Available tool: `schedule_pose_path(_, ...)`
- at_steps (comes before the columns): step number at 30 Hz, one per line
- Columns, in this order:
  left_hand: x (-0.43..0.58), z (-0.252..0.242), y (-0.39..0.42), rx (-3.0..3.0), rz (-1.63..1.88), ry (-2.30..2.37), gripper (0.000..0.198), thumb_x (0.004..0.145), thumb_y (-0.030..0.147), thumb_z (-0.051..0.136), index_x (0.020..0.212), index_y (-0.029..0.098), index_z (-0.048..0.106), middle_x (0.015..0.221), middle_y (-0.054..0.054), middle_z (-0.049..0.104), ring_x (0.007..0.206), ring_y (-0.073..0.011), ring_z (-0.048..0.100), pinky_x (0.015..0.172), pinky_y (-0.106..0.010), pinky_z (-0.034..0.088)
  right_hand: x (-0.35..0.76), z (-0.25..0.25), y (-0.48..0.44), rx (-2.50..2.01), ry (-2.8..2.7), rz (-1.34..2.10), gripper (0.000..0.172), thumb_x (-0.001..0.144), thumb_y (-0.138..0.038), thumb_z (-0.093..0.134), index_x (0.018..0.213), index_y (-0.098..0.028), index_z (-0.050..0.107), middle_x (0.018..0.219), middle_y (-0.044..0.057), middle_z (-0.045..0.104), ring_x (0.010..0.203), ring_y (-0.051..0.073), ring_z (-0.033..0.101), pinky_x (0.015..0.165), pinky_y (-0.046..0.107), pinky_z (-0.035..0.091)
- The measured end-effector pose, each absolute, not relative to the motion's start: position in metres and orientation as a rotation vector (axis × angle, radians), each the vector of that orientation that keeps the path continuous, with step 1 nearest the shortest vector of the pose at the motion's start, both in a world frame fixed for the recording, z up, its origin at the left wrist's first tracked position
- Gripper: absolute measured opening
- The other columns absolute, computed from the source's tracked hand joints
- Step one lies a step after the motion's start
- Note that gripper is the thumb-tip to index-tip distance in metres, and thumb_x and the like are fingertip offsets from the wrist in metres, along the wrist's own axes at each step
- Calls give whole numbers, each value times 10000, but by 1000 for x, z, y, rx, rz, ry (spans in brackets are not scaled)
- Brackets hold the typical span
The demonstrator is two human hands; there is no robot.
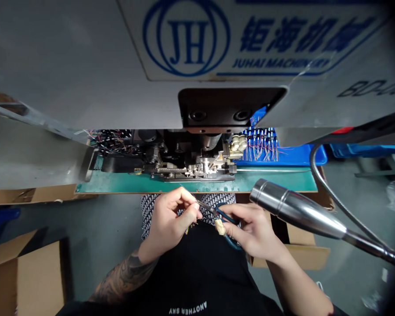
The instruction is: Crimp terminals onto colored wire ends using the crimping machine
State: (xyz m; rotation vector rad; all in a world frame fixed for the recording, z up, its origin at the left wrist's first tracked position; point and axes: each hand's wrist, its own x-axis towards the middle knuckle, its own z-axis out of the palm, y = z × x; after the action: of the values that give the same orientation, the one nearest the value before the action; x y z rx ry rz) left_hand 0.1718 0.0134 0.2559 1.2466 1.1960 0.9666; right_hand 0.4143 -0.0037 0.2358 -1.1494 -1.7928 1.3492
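Observation:
My right hand (252, 226) is closed on the blue handles of a pair of scissors (229, 216), just in front of the green table edge. Pale tape is wrapped round one part of the handles. The metal blades point up and left, their tips at the fingertips of my left hand (174, 217). Thumb and forefinger of that hand are pinched together on thin wires (190, 227), whose coloured ends show below the fingers. How many wires there are is hidden.
A machine (197, 166) with metal tooling stands on the green table (118, 182). Dark wired parts lie at the left. A blue tray (296, 156) holds rows of wired connectors. A metal lamp (292, 206) reaches in from the right. Cardboard boxes (41, 276) sit on the floor.

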Motion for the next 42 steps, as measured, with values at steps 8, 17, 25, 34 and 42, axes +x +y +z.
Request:
schedule_pose_path(8,170,254,14,1223,968,1201,133,939,191,684,806,193,687,701,-16,781,566,-122,682,548,-227,514,409,235,-5,-1178,-1754,1213,46,976,-208,722,1020,-220,725,732,-34,595,620,123,511,575,261,440)
schedule_pose_path(17,171,255,13,1229,966,1171,132,945,209,695,815,194,678,700,-14,777,567,-132,688,550,-240,521,401,248,-1,-1180,-1825,1142,55,956,-192,692,1003,-217,705,713,-29,589,600,123,515,568,241,498)
schedule_pose_path(25,171,255,13,1226,953,1175,146,943,221,694,800,197,680,696,-24,774,558,-132,671,540,-247,503,406,243,-4,-1215,-1848,1076,89,976,-259,737,1054,-217,745,762,8,698,632,149,607,592,263,548)
schedule_pose_path(34,171,255,13,1179,960,1199,143,895,209,706,753,192,692,635,-12,744,500,-109,576,493,-234,420,403,237,-5,-1165,-1752,1075,104,943,-220,785,1045,-222,763,791,-2,755,632,140,665,597,242,563)
schedule_pose_path(42,174,249,12,985,1018,1135,129,884,214,708,759,182,705,528,11,677,441,-109,542,473,-238,374,386,213,-17,-1192,-1510,1173,222,956,-420,811,1012,-207,785,755,24,747,604,159,639,560,271,545)
